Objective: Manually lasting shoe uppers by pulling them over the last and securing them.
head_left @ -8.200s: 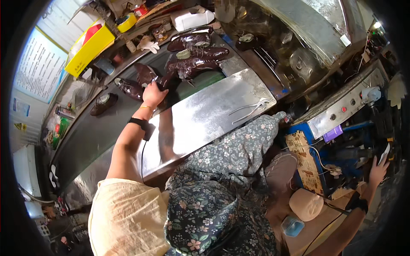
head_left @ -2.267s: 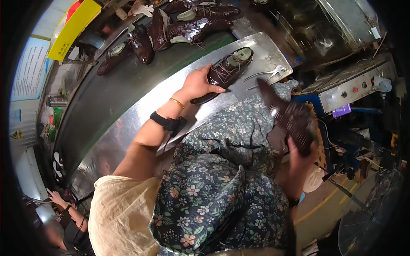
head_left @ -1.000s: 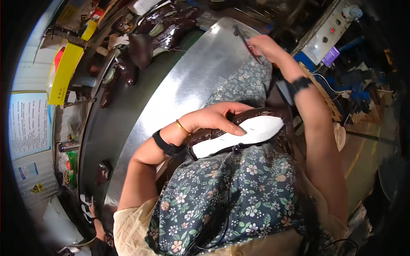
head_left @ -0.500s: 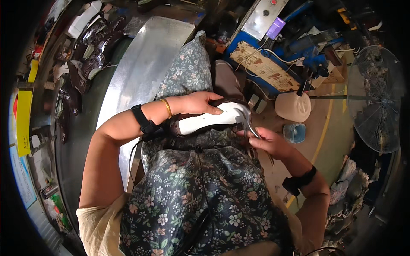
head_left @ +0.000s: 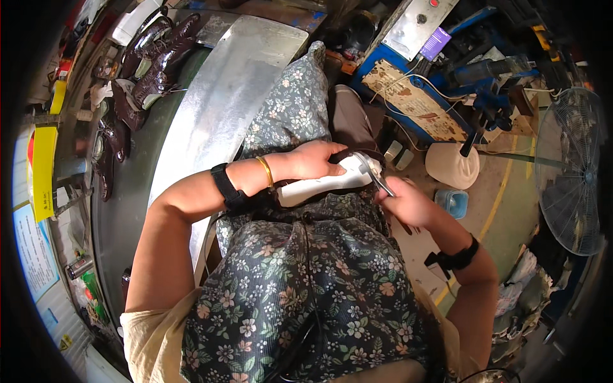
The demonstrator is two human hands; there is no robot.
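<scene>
Left hand (head_left: pixel 317 161), fingers curled, grips a white-soled shoe (head_left: pixel 309 189); right hand (head_left: pixel 407 202), fingers wrapped, holds pliers (head_left: pixel 382 184) at its end. Bracing the shoe firmly should help control.

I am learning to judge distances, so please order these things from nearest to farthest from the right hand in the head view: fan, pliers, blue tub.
1. Pliers, held in the right hand
2. Blue tub, just to its right
3. Fan, at the far right
</scene>
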